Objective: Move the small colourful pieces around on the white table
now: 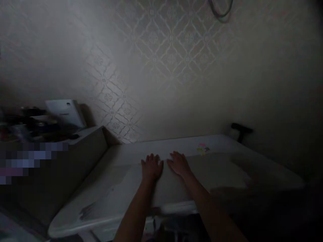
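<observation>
The room is dim. A long white board (217, 144), like an ironing board, stretches in front of me against a patterned wall. A pale cloth (217, 171) lies flat across it. My left hand (151, 167) and my right hand (178, 163) rest side by side on the cloth, palms down, fingers stretched out. Neither hand holds anything. A small coloured mark (202, 149) shows on the board just beyond my right hand.
A grey cabinet (75, 161) stands at the left, touching the board's corner, with a white box (66, 112) and dark clutter on top. A dark handle-shaped object (241, 130) sticks up behind the board's far right end. A cable loop (220, 8) hangs on the wall.
</observation>
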Motion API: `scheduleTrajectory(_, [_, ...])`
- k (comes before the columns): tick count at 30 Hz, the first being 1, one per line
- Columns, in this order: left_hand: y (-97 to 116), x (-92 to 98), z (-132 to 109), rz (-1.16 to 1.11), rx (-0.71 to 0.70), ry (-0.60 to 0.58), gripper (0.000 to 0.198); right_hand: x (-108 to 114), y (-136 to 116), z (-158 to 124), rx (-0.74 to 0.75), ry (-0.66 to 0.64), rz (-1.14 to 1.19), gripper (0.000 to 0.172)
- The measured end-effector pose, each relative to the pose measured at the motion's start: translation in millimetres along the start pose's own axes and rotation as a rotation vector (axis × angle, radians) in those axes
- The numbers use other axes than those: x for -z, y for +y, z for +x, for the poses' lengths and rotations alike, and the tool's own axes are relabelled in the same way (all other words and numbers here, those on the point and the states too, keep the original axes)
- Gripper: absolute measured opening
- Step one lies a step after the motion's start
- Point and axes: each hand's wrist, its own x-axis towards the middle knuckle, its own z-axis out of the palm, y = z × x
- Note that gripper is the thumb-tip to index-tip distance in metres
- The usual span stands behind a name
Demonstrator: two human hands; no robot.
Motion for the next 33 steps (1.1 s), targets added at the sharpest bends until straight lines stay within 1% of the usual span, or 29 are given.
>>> scheduleTrajectory(7, [0.1, 0.1, -0.2, 0.001, -0.006, 0.010, 0.056, -0.2, 0.4, 0.3, 0.005, 0.008, -0.006, 0.048])
scheduleTrajectory(15, [0.2, 1.7, -0.5, -0.004, -0.002, -0.016, 0.057, -2.6, 1.2, 0.6, 0.007, 0.024, -0.003, 0.049])
scheduleTrajectory(21, [-0.4, 0.3, 0.0, 0.001, -0.001, -0.009, 0.057, -4.2, 2.6, 1.7, 0.013, 0.014, -0.008, 0.048])
scheduleTrajectory(26, [-0.8, -1.5, 1.1, -0.004, 0.002, -0.002, 0.056, -2.3, 1.4, 0.9, 0.001, 0.011, -0.007, 0.049])
scheduleTrajectory(33, [0.1, 1.1, -0.2, -0.004, -0.005, 0.000, 0.055, 0.2, -0.1, 0.0, -0.001, 0.006, -0.008, 0.049])
